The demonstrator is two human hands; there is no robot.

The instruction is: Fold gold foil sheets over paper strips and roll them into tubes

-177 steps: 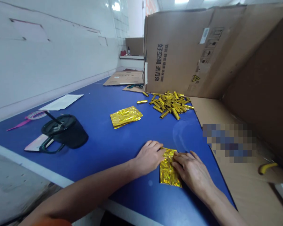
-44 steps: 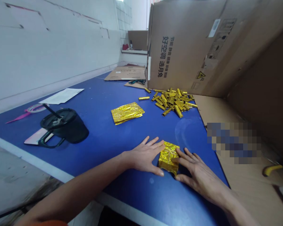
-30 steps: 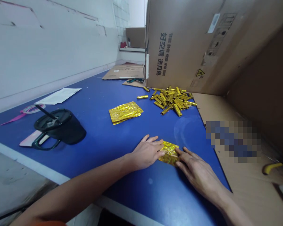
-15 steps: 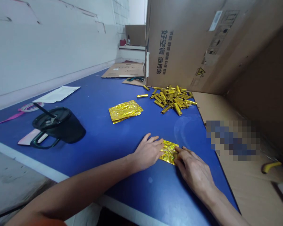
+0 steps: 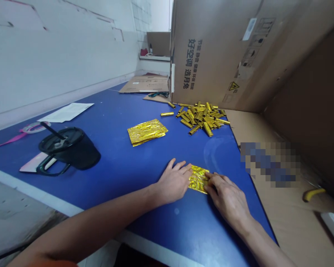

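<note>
A folded piece of gold foil [image 5: 197, 178] lies on the blue table [image 5: 122, 159] between my hands. My left hand [image 5: 174, 181] rests flat on the table, its fingers stretched out and pressing the foil's left edge. At the foil's right edge my right hand [image 5: 228, 198] has its fingers curled and pressed down on the fold. Farther back lies a small stack of flat gold foil sheets [image 5: 147, 131]. Behind that sits a heap of several rolled gold foil sticks [image 5: 202, 118].
A black lidded cup with a straw [image 5: 69, 150] stands at the left on a pink card. White paper [image 5: 66, 112] and a tape roll [image 5: 33, 127] lie near the wall. A large cardboard box [image 5: 225, 55] rises behind the heap; flattened cardboard [image 5: 281, 193] covers the right side.
The long foil sheet has been folded down to a short piece. My right fingers have curled in from flat onto its right edge. My left hand has stayed on the left edge.
</note>
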